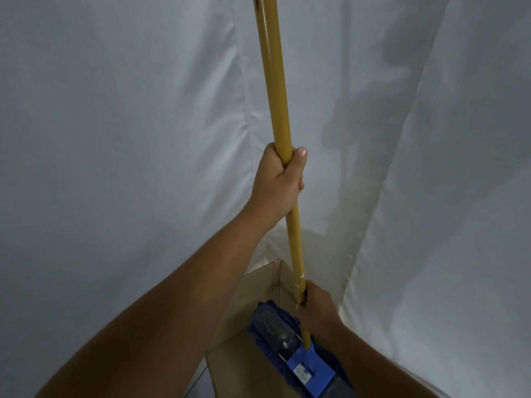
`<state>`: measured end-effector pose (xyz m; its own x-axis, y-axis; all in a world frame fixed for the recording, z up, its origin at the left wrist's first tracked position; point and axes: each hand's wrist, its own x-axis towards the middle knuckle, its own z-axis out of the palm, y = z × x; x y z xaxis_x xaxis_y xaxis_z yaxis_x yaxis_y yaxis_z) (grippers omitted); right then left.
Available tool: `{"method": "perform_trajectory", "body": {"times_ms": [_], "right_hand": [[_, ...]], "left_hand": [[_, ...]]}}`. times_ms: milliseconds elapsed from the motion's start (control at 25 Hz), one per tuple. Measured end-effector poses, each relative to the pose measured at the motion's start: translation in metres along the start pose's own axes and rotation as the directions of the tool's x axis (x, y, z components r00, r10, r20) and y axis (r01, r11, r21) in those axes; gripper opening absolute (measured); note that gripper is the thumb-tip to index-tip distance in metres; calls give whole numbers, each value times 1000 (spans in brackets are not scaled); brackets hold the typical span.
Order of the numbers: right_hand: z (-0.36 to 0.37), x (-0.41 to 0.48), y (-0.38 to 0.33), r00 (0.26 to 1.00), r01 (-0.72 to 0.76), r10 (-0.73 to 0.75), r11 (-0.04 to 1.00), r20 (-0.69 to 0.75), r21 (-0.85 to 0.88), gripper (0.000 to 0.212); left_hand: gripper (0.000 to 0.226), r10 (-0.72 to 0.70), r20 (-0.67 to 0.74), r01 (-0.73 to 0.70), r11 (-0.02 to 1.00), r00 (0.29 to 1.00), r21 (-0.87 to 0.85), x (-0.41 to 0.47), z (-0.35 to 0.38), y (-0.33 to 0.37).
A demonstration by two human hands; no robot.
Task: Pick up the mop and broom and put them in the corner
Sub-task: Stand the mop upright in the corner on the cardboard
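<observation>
The mop stands almost upright in front of me. Its yellow handle runs from the top edge down to a blue mop head that rests inside an open cardboard box. My left hand is wrapped around the handle at mid-height. My right hand grips the handle lower down, just above the blue head. No broom is in view.
White fabric sheets hang on the left and right and meet in a corner just behind the box. Shadows of my arms fall on the right sheet. A strip of floor shows left of the box.
</observation>
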<state>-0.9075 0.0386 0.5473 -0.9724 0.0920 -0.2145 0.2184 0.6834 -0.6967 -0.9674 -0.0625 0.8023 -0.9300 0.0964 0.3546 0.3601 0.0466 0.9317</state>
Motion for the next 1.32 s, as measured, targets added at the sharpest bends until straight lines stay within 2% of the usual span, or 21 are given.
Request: {"method": "perform_trajectory", "body": {"times_ms": [280, 480, 680, 880, 1080, 1320], "right_hand": [[-3, 35, 13, 998, 0, 0, 1000, -57, -10, 13], [1, 61, 28, 998, 1, -1, 1000, -56, 8, 15], [12, 79, 46, 999, -39, 40, 999, -31, 24, 19], [28, 90, 72, 992, -126, 126, 991, 9, 34, 10], [33, 104, 83, 985, -168, 171, 981, -23, 97, 15], [18, 125, 65, 995, -75, 83, 986, -50, 149, 33]], "left_hand": [[12, -83, 33, 82, 996, 996, 21, 9, 22, -51], [10, -175, 72, 167, 981, 982, 96, 11, 40, -98], [14, -275, 196, 227, 945, 941, 234, 7, 52, -151], [10, -396, 287, 289, 891, 872, 351, 7, 59, -192], [18, -554, 203, 379, 750, 807, 543, 7, 56, -238], [17, -605, 150, 461, 723, 782, 515, 30, 63, -253]]}}
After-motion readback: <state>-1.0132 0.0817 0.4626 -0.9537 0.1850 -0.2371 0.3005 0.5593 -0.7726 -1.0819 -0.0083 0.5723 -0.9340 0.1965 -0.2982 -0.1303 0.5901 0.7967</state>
